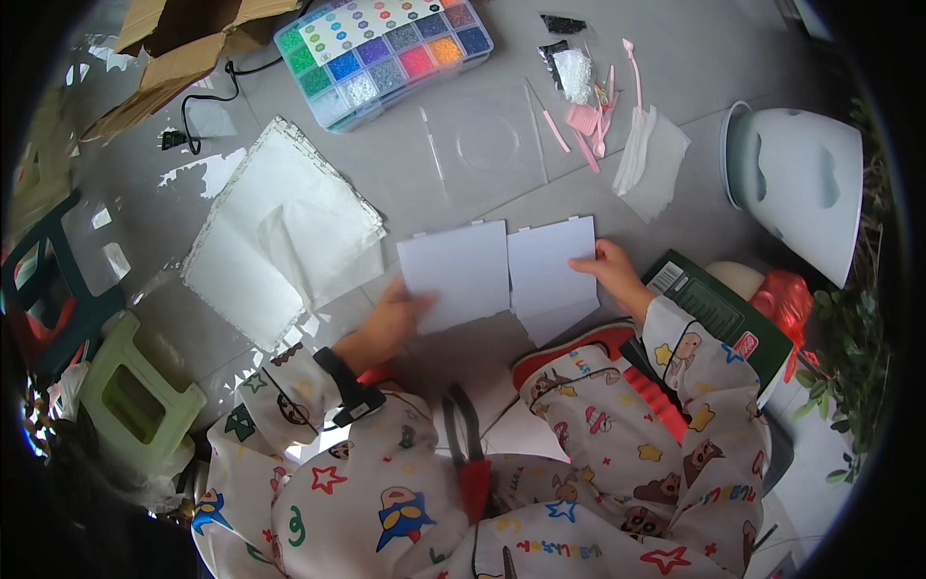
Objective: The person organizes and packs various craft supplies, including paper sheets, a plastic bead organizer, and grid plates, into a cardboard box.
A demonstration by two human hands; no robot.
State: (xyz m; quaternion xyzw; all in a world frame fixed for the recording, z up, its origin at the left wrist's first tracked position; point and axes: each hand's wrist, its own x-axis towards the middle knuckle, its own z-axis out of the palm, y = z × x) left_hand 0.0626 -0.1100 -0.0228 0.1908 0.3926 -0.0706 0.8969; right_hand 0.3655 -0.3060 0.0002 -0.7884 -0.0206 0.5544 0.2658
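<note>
My left hand [396, 310] grips the left edge of a flat white panel [454, 275] and looks slightly blurred. A second white panel [553, 260] lies right beside it, its right edge pinched between the thumb and fingers of my right hand [602, 262]. Small tabs stick up from the top edges of both panels, and a white flap [557, 315] shows beneath the right one. Left of them lies a stack of white sheets [289, 231] with patterned edges. Beyond the panels rests a clear plastic sheet or tray [488, 141] on the grey tiled floor.
A compartment box of coloured beads [383, 61], pink tools [595, 119], bags of beads [576, 75] and white paper pieces [651, 163] lie farther off. At right are a white pot [796, 181] and a green book or box [723, 311]; at left, a green stool [137, 398] and an open cardboard box [163, 76].
</note>
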